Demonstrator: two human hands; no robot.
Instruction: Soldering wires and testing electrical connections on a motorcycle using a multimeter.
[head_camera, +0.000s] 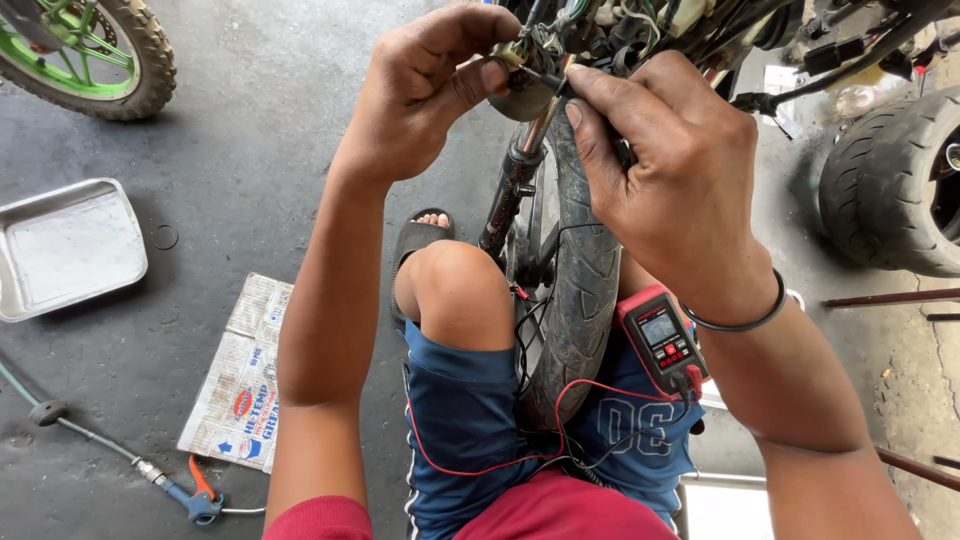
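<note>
- left hand (425, 85) raised at the top of the view, forearm running up from the lower left; fingers curled, thumb pressed across, pinching a small connector (520, 55) at the edge of the wiring bundle (600, 25).
- right hand (670, 165) comes in from the lower right, back of the hand to the camera, black band on the wrist; forefinger and thumb clenched on a thin dark probe (553, 82) whose tip meets the connector.
- both hands nearly touch, just above the front wheel (580, 290) and beside the fork tube (510, 190).
- red multimeter (660, 340) rests on the right thigh, screen up; red lead (480, 462) and a black one loop over the blue shorts (470, 410).
- the wheel stands between the knees; a sandalled foot shows past the left knee.
- on the concrete to the left: metal tray (65, 245), folded newspaper (245, 375), hose with blue nozzle (195, 500), all well apart from the hands.
- green-rimmed knobbly wheel (95, 50) top left, cut by the frame; a fat tyre (895, 180) at right, also cut off.
- hard to make out: the connector's pins and the probe tip, hidden by fingers; the meter's reading is too small; the upper bike is cropped away.
</note>
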